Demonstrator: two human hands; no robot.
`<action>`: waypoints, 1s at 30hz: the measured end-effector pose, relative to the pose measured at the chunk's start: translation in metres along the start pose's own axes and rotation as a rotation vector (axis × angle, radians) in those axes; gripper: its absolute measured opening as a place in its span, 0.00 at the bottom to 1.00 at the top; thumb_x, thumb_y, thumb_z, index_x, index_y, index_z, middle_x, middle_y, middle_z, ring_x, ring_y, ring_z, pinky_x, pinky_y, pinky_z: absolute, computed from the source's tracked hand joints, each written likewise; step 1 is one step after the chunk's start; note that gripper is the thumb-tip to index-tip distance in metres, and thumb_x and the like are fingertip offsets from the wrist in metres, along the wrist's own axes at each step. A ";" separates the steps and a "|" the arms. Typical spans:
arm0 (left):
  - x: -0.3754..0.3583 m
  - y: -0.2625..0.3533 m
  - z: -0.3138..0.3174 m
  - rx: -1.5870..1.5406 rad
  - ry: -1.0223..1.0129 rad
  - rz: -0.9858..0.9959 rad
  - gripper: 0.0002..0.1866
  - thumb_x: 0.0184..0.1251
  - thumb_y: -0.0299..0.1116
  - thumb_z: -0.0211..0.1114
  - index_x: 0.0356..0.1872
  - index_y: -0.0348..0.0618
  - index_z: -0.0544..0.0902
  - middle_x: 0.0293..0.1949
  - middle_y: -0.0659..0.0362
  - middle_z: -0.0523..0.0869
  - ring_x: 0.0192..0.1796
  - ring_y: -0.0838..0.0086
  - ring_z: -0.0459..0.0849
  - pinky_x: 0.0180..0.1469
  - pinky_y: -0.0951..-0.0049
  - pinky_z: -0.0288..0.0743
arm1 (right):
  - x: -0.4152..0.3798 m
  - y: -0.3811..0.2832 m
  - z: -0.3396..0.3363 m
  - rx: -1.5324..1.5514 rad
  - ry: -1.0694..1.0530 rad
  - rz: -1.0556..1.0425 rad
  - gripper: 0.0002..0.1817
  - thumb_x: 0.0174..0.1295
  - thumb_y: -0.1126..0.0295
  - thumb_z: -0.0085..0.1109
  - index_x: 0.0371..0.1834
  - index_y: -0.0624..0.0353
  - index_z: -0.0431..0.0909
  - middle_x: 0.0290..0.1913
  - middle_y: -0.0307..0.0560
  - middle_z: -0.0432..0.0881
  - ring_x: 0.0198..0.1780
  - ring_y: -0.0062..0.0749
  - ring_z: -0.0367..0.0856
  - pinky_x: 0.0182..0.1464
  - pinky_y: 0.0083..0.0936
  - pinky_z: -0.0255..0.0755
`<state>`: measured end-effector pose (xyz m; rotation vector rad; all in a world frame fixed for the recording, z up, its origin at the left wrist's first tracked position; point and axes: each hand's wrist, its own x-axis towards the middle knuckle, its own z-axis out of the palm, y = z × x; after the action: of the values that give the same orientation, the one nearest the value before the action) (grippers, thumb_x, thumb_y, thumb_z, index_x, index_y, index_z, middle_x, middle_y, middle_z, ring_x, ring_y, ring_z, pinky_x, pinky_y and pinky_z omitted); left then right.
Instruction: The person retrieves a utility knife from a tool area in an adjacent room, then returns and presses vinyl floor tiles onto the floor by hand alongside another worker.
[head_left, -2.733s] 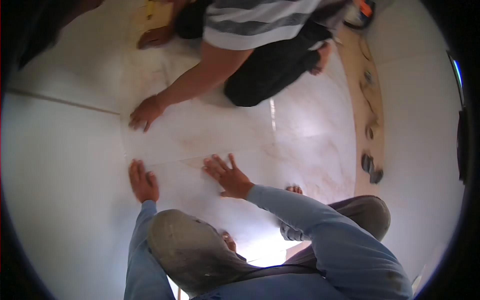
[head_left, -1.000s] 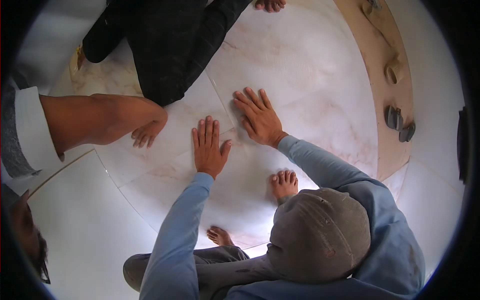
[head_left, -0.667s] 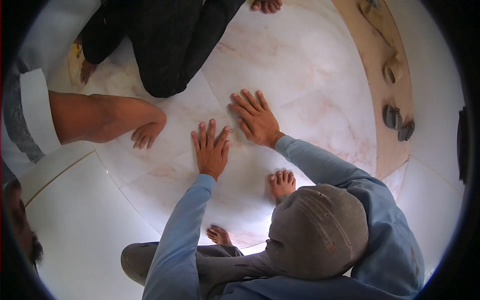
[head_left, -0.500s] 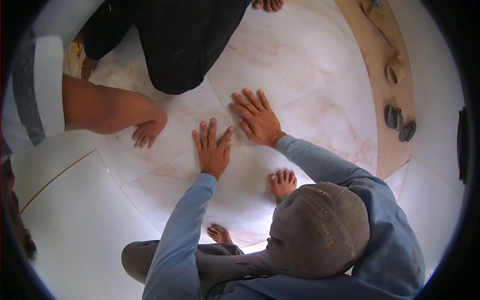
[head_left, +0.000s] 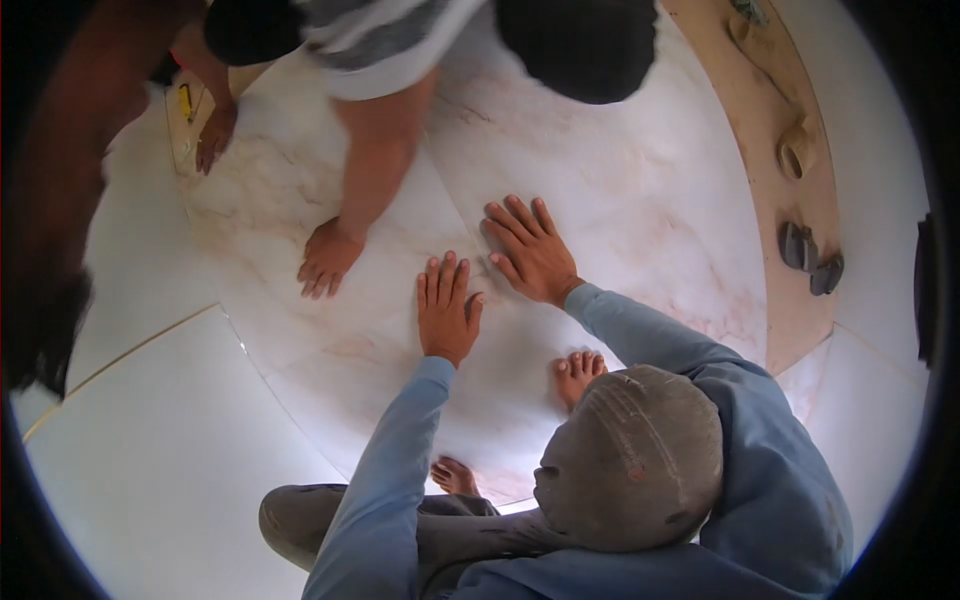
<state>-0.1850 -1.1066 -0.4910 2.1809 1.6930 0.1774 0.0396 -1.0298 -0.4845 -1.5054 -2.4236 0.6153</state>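
Observation:
My left hand [head_left: 449, 310] lies palm down on a marbled surface [head_left: 610, 200], its fingers extended and thumb apart. To its right, my right hand [head_left: 535, 252] is flat on the same surface with the fingers spread, close to a thin seam. Neither hand holds anything. Left of my hands, a co-worker's hand [head_left: 331, 258] presses on the marbling. A second hand [head_left: 216, 137] rests at the surface's upper left edge.
The co-worker's dark-covered head [head_left: 575, 45] leans in at the top. A yellow tool [head_left: 186, 102] lies upper left. Dark sandals [head_left: 798, 246] and a tan cup-like item [head_left: 796, 152] lie on the brown strip [head_left: 810, 300] at right. A blurred dark shape [head_left: 70, 200] fills the left edge.
The co-worker has leaned forward, bringing their head and striped sleeve over the surface. Their nearer hand has shifted slightly right. My left hand's fingers are closer together, and the view has shifted slightly.

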 end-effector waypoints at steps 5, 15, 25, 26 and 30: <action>-0.023 -0.017 -0.001 -0.102 0.043 0.012 0.31 0.84 0.46 0.57 0.82 0.46 0.70 0.85 0.53 0.65 0.88 0.54 0.58 0.88 0.47 0.48 | 0.004 0.002 -0.002 -0.023 -0.015 0.012 0.33 0.82 0.46 0.46 0.82 0.52 0.68 0.88 0.43 0.60 0.91 0.48 0.47 0.90 0.58 0.36; -0.087 -0.137 -0.028 0.016 0.307 -0.741 0.40 0.82 0.49 0.56 0.86 0.39 0.60 0.89 0.47 0.55 0.91 0.51 0.48 0.90 0.47 0.37 | 0.005 -0.003 -0.004 -0.050 -0.048 0.019 0.37 0.82 0.39 0.42 0.81 0.53 0.70 0.88 0.45 0.60 0.91 0.50 0.47 0.90 0.58 0.34; -0.094 -0.147 -0.027 0.035 0.176 -0.745 0.42 0.84 0.58 0.50 0.89 0.44 0.54 0.91 0.51 0.49 0.92 0.57 0.43 0.91 0.51 0.33 | 0.013 -0.011 -0.002 -0.081 -0.050 0.008 0.38 0.81 0.37 0.42 0.79 0.56 0.71 0.88 0.48 0.62 0.90 0.53 0.50 0.89 0.61 0.34; -0.093 -0.147 -0.028 0.026 0.164 -0.755 0.42 0.84 0.58 0.50 0.89 0.45 0.54 0.91 0.51 0.49 0.92 0.57 0.44 0.91 0.51 0.34 | 0.013 -0.009 0.000 -0.097 -0.052 -0.003 0.38 0.82 0.38 0.41 0.80 0.57 0.71 0.88 0.49 0.61 0.90 0.54 0.48 0.89 0.61 0.34; -0.095 -0.148 -0.033 -0.052 0.163 -0.780 0.43 0.84 0.61 0.48 0.89 0.48 0.54 0.91 0.51 0.50 0.92 0.58 0.44 0.91 0.51 0.34 | 0.008 -0.006 0.006 -0.073 -0.080 0.032 0.41 0.81 0.35 0.41 0.81 0.57 0.69 0.89 0.49 0.58 0.91 0.54 0.45 0.89 0.61 0.31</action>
<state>-0.3550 -1.1597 -0.5027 1.3533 2.4503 0.1820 0.0290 -1.0259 -0.4874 -1.5801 -2.5117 0.6103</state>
